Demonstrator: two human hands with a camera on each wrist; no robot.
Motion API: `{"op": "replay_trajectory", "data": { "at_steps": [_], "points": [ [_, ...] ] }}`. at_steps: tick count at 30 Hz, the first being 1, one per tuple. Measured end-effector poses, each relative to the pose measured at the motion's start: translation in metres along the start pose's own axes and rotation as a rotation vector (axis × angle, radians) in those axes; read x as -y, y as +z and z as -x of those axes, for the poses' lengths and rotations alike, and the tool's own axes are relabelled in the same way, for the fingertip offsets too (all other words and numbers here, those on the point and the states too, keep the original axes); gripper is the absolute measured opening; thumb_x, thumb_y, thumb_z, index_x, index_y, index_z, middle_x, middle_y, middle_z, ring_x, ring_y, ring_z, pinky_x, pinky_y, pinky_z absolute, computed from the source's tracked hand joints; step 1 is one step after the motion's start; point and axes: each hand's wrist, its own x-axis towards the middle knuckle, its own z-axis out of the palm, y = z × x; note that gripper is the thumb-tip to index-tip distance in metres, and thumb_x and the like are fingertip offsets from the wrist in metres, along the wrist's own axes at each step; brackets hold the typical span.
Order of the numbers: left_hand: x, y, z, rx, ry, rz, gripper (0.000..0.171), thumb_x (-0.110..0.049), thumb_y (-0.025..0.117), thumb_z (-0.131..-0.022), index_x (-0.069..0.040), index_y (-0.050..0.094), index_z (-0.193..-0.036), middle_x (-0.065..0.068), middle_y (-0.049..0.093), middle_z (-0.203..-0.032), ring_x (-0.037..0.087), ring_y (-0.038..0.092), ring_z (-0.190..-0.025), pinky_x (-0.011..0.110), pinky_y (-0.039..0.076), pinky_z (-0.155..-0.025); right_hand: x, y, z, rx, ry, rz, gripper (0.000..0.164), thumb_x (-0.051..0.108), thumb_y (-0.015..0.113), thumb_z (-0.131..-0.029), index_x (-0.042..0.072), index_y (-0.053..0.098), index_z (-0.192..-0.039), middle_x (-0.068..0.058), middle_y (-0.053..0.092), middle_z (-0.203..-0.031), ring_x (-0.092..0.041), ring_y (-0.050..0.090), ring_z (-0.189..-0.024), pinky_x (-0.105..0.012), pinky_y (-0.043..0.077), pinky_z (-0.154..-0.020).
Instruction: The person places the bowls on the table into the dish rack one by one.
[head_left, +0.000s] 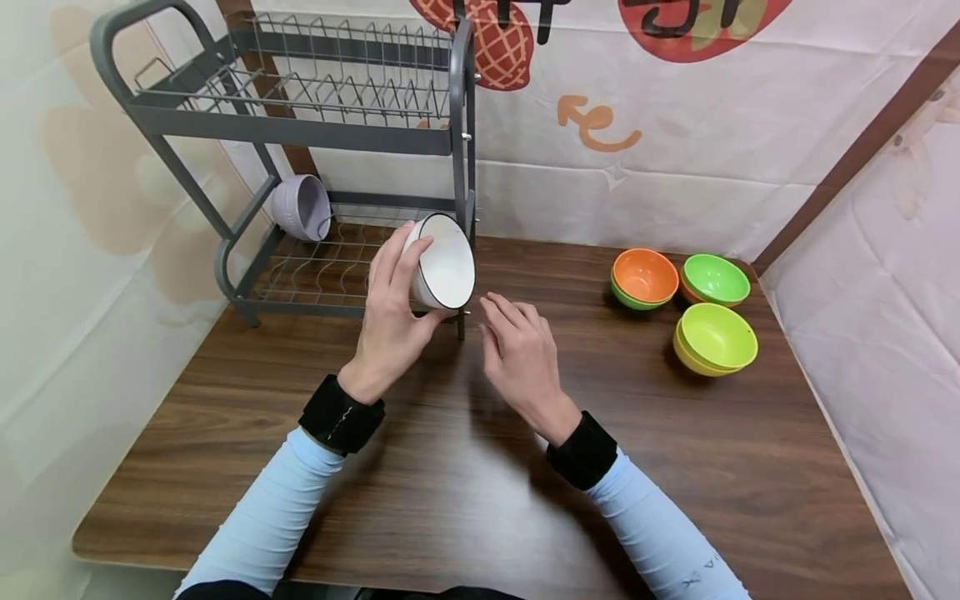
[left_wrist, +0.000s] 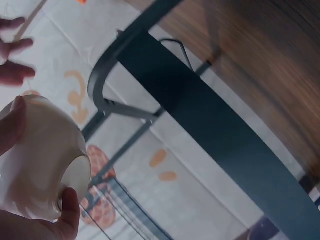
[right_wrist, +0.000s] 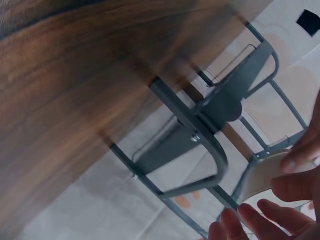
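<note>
My left hand [head_left: 393, 321] grips a white bowl [head_left: 447, 262] with a thin dark rim, thumb at its lower side and fingers over the upper side. The bowl is tipped, its inside facing right, in front of the rack's right-hand post. In the left wrist view the bowl's outer wall [left_wrist: 42, 155] shows, with one fingertip against its foot ring. Right of the bowl is my right hand [head_left: 521, 358], apart from it, fingers loosely extended and holding nothing. The right wrist view shows its fingers [right_wrist: 265, 220] near the bowl, which partly hides behind the hands.
A grey two-tier dish rack [head_left: 292, 127] stands at the back left. Light purple bowls [head_left: 302, 207] sit tilted on its lower tier. At the right of the wooden table [head_left: 480, 500] are nested orange-and-green bowls [head_left: 645, 275], green-and-orange bowls [head_left: 716, 279] and yellow-green bowls [head_left: 717, 337].
</note>
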Motion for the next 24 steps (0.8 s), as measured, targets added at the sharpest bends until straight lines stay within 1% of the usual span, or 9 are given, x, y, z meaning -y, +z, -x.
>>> {"op": "replay_trajectory", "data": {
  "at_steps": [3, 7, 11, 15, 19, 24],
  "points": [
    [0.005, -0.009, -0.001, -0.008, -0.015, -0.026, 0.105, 0.009, 0.100, -0.060, -0.008, 0.050, -0.151, 0.018, 0.039, -0.162, 0.035, 0.035, -0.149, 0.054, 0.038, -0.116, -0.003, 0.008, 0.001, 0.035, 0.023, -0.002, 0.037, 0.006, 0.066, -0.102, 0.002, 0.068, -0.139, -0.014, 0.066, -0.140, -0.033, 0.062, -0.118, -0.048, 0.052, -0.091],
    [0.015, -0.020, -0.004, -0.007, -0.038, -0.054, 0.106, 0.009, 0.100, -0.059, -0.008, 0.050, -0.151, 0.017, 0.039, -0.163, 0.033, 0.034, -0.150, 0.053, 0.037, -0.117, -0.006, 0.020, 0.000, 0.107, 0.046, 0.006, 0.042, 0.006, 0.065, -0.102, 0.002, 0.063, -0.144, -0.014, 0.063, -0.146, -0.034, 0.059, -0.126, -0.051, 0.051, -0.095],
    [0.028, -0.028, -0.006, 0.009, -0.052, -0.088, 0.106, 0.010, 0.099, -0.060, -0.009, 0.050, -0.152, 0.017, 0.039, -0.163, 0.033, 0.033, -0.150, 0.054, 0.036, -0.117, -0.005, 0.032, 0.001, 0.196, 0.065, 0.018, 0.046, 0.010, 0.061, -0.105, 0.001, 0.056, -0.150, -0.015, 0.056, -0.153, -0.035, 0.053, -0.135, -0.055, 0.048, -0.102],
    [0.042, -0.035, -0.006, 0.029, -0.075, -0.126, 0.104, 0.010, 0.099, -0.061, -0.008, 0.050, -0.151, 0.017, 0.040, -0.162, 0.035, 0.033, -0.150, 0.056, 0.035, -0.117, -0.004, 0.040, 0.003, 0.263, 0.083, 0.025, 0.049, 0.013, 0.060, -0.107, -0.001, 0.051, -0.153, -0.018, 0.051, -0.157, -0.037, 0.046, -0.143, -0.059, 0.045, -0.107],
    [0.059, -0.037, -0.007, 0.071, -0.130, -0.150, 0.103, 0.012, 0.097, -0.062, -0.009, 0.050, -0.152, 0.017, 0.040, -0.162, 0.036, 0.032, -0.150, 0.058, 0.035, -0.117, -0.005, 0.042, 0.008, 0.312, 0.123, 0.039, 0.051, 0.015, 0.059, -0.108, -0.001, 0.048, -0.155, -0.018, 0.047, -0.160, -0.037, 0.039, -0.148, -0.060, 0.040, -0.111],
    [0.080, -0.041, -0.010, 0.127, -0.186, -0.179, 0.104, 0.012, 0.096, -0.064, -0.011, 0.048, -0.154, 0.018, 0.037, -0.162, 0.036, 0.030, -0.151, 0.058, 0.036, -0.117, -0.006, 0.045, 0.007, 0.390, 0.155, 0.056, 0.053, 0.019, 0.055, -0.110, 0.000, 0.044, -0.158, -0.017, 0.044, -0.162, -0.036, 0.031, -0.153, -0.060, 0.036, -0.113]
  ]
}}
